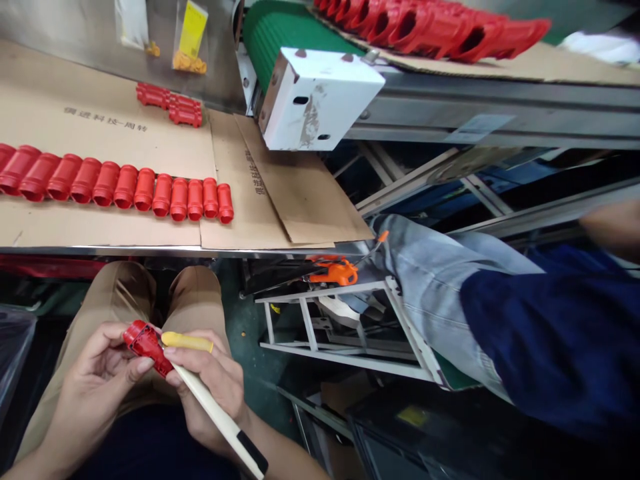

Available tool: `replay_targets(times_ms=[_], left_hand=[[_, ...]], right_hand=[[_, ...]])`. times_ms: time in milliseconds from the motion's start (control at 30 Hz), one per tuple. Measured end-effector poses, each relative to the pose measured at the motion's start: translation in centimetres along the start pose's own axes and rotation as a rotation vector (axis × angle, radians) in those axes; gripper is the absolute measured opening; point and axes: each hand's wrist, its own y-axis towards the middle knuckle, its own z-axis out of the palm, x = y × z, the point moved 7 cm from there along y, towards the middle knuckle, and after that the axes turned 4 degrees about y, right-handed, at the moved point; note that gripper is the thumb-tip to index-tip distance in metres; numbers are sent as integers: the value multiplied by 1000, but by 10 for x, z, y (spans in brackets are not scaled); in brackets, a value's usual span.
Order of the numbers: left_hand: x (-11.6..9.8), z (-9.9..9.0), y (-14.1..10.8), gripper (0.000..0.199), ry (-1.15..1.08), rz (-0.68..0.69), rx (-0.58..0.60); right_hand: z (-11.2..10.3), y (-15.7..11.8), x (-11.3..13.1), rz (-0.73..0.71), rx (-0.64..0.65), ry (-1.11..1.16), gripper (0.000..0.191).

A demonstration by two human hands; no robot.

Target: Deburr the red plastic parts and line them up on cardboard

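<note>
Above my lap, my left hand (107,377) pinches a small red plastic housing (147,343) between thumb and fingers. My right hand (213,380) is closed around a slim cream-coloured tool handle (215,413) with a black band near its rear end. The tool's working tip is hidden at the housing, so its kind cannot be made out. A yellow cover (187,341), like a finger cot, sits on a finger of the right hand. Fingers of the right hand also touch the housing's right end.
A row of red housings (145,189) stands on the cardboard-covered table (125,230). Behind it lie two more red pieces (170,103). A green conveyor (270,33) with a white end bracket (323,100) rises at centre. A co-worker's jeans (430,287) and dark sleeve are at right.
</note>
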Motion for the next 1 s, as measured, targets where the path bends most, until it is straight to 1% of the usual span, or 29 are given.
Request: replay_targets(times_ms=[100,167,200,267,300,333,367,400,467,500,567,600,633,667,733,767,800,833,900,933,967,1000], left_hand=[[8,0,-1,27,-12,-48,37],[10,2,-3,33,-70,-132,45],[11,5,-4,39,-125,-202,48],[11,11,-8,53,-251,-380,62],[11,14,-11,58,-302,-465,72],[9,17,-13,61,-334,-534,86],[8,19,-14,62,-347,-586,102],[7,20,-15,60,-343,-623,112],[7,19,-17,56,-320,-677,117],[8,19,-18,57,-322,-691,116],[7,20,-18,73,-346,-649,119],[5,20,-17,81,-351,-594,121],[2,20,-16,84,-342,-530,113],[1,18,-14,81,-318,-473,92],[2,12,-11,61,-265,-410,14],[4,8,-9,51,-257,-400,-20],[6,6,-7,45,-264,-393,-34],[8,5,-4,42,-276,-385,-29],[11,3,0,42,-297,-367,0],[12,2,2,42,-303,-367,7],[13,1,3,42,-309,-368,4],[14,0,3,43,-315,-364,-8]], right_hand=[[0,2,-4,53,76,20,22],[-7,4,-17,194,91,121,20],[-14,5,-25,286,55,197,21],[-30,6,-41,449,-58,313,24],[-38,7,-46,502,-102,323,25],[-41,9,-50,544,-112,312,27],[-41,10,-53,593,-83,300,27],[-36,9,-57,665,-22,306,28],[-18,3,-63,859,110,381,36],[-9,-2,-66,954,153,432,42],[5,-11,-69,1081,168,499,52],[9,-14,-70,1108,153,516,56],[13,-17,-71,1121,141,528,58],[15,-19,-71,1123,141,538,59],[16,-20,-69,1085,149,517,54],[12,-17,-66,1012,144,453,48],[4,-11,-62,895,127,341,40],[-6,-3,-54,739,98,200,31],[-22,12,-30,376,54,-56,13],[-26,15,-17,219,52,-123,13],[-28,16,-7,100,66,-139,22],[-28,16,-1,22,82,-119,30]])
